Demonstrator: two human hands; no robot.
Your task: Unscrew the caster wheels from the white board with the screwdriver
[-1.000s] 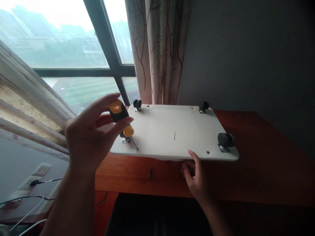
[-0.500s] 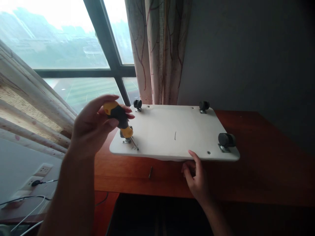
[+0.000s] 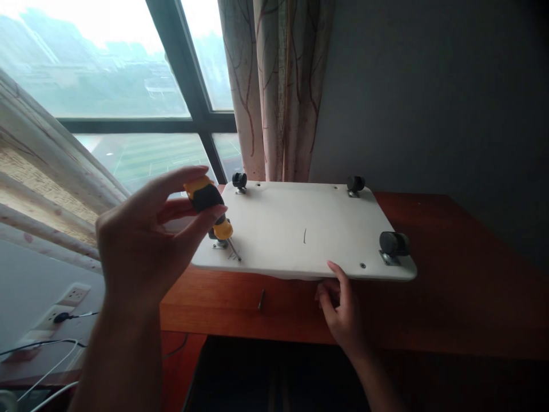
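Note:
My left hand [image 3: 158, 229] holds a yellow and black screwdriver [image 3: 208, 200] by its handle. The screwdriver leans, and its metal tip meets the near left corner area of a white board [image 3: 274, 223], beside some scribbled marks. Black casters stand up at the board's corners, such as the near right caster [image 3: 393, 244]; the near left one is partly hidden behind the screwdriver. My right hand [image 3: 341, 303] is at the board's front edge, one finger on its top and the others curled below, where what they hold, if anything, is hidden.
A screw [image 3: 261, 299] lies on the reddish wooden table [image 3: 206, 303] in front of the board. Sockets with a plug and cables [image 3: 62, 317] are at the lower left. Behind stand a window [image 3: 150, 154] and a curtain [image 3: 278, 97].
My left hand has turned around the screwdriver handle, with its wrist further left and its thumb further along the handle. The right hand has stayed in place.

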